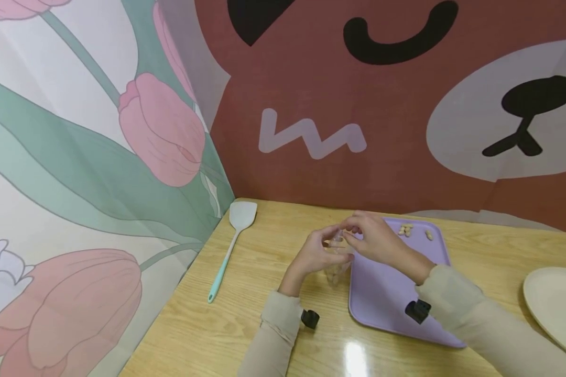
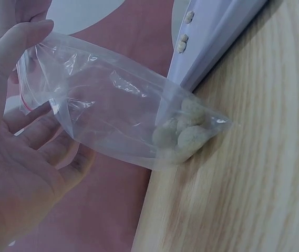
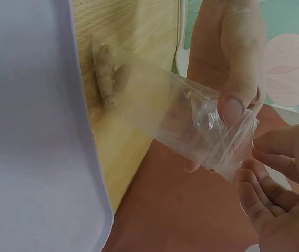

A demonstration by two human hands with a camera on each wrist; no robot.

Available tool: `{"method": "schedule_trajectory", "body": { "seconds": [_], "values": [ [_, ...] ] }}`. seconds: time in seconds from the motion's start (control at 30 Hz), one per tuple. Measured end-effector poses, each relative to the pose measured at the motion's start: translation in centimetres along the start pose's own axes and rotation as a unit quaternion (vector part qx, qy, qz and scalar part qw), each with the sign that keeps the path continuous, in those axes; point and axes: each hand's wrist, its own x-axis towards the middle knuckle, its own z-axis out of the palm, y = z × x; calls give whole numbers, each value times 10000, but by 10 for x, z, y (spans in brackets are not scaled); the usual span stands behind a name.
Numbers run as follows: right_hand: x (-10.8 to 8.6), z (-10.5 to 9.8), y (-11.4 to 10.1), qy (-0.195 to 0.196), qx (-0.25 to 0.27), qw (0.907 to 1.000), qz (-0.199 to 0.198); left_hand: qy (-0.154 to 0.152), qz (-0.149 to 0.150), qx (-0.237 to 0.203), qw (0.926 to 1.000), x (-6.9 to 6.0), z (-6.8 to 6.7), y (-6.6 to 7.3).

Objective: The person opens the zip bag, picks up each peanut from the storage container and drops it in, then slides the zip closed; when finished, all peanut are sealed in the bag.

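Observation:
A clear zip bag with several peanuts at its bottom hangs upright over the table, just left of the purple tray. My left hand grips the bag near its top, thumb on one side and fingers on the other. At the bag's mouth, my right hand pinches the edge, as the right wrist view shows with the right fingers at the zip strip. More peanuts lie at the tray's far end.
A spatula with a turquoise handle lies on the table at the left. At the right edge stands a cream plate. Printed cloth hangs behind the table and along its left side.

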Motion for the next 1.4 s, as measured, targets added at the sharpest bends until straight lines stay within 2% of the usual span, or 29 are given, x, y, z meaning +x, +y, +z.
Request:
{"method": "schedule_trajectory", "body": {
  "seconds": [0.23, 0.4, 0.5, 0.6, 0.7, 0.8, 0.9, 1.03, 1.1, 1.2, 1.4],
  "values": [
    [-1, -1, 1, -83, -9, 10000, -38, -14, 31, 24, 10000, 1, 0, -3],
    [1, -15, 15, 58, -190, 9997, -145, 14, -9, 10, 10000, 1, 1, -3],
    [0, -29, 36, 100, -383, 9991, 158, 44, -71, -45, 10000, 1, 3, -3],
    [-6, -43, 64, -46, -550, 9965, 634, 61, -99, -105, 9999, 1, 4, -3],
    [-15, -53, 94, -350, -762, 9909, 1053, 20, -126, -114, 9999, 1, 5, -3],
    [-27, -56, 122, -649, -1160, 9812, 1399, -38, -201, -142, 9997, 0, 4, -3],
    [-36, -49, 144, -1079, -1623, 9654, 1735, 32, -270, -85, 9996, -2, 0, -3],
    [-46, -32, 165, -1644, -1930, 9431, 2153, 179, -214, 35, 9996, -3, -4, -5],
    [-50, -26, 172, -1706, -1979, 9369, 2325, 180, -164, 27, 9997, -3, -4, -6],
    [-57, -23, 180, -1576, -2058, 9330, 2498, 160, -122, -7, 9998, -1, -2, -7],
    [-63, -22, 185, -1308, -1964, 9345, 2664, 157, -201, -80, 9996, 1, 2, -6]
  ]
}}
